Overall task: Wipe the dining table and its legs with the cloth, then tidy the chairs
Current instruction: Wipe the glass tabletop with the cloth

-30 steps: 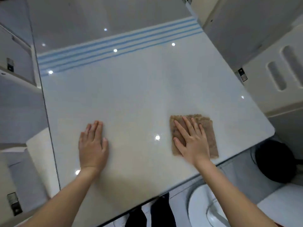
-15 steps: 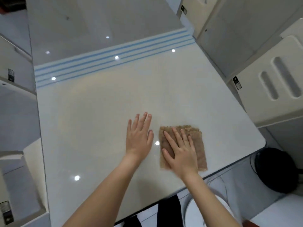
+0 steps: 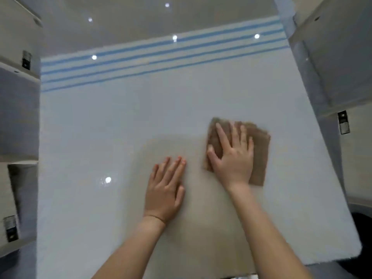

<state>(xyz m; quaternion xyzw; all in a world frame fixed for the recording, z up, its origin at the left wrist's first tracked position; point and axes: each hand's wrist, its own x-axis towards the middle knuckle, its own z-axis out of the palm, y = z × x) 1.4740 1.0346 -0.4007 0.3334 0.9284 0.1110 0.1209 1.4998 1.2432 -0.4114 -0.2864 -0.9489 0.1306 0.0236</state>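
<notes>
Both hands lie flat with straight, slightly spread fingers, and neither grips anything. The left hand (image 3: pixel 165 188) rests palm-down on the bare worktop (image 3: pixel 100 127), about midway between the left and right edges and nearer the near edge. The right hand (image 3: pixel 231 156) presses down on the brown cloth (image 3: pixel 259 150), covering most of it, so that only the cloth's far and right margins show.

The cloth lies folded into a rough square pad, right of the worktop's middle and well short of the right edge and the blue stripes (image 3: pixel 161 55) along the far side. The two hands are near each other but do not touch.

It looks soft, light and limp, with a nubbly weave. On this glossy, reflective surface it should slide easily under an open palm, so pressure from above is probably enough for the top. The folds may creep or open under sideways strokes. For the legs, flat pressure will likely not do. It would be better to bunch it in the fingers or wrap it around the leg, taking it by a folded edge.
</notes>
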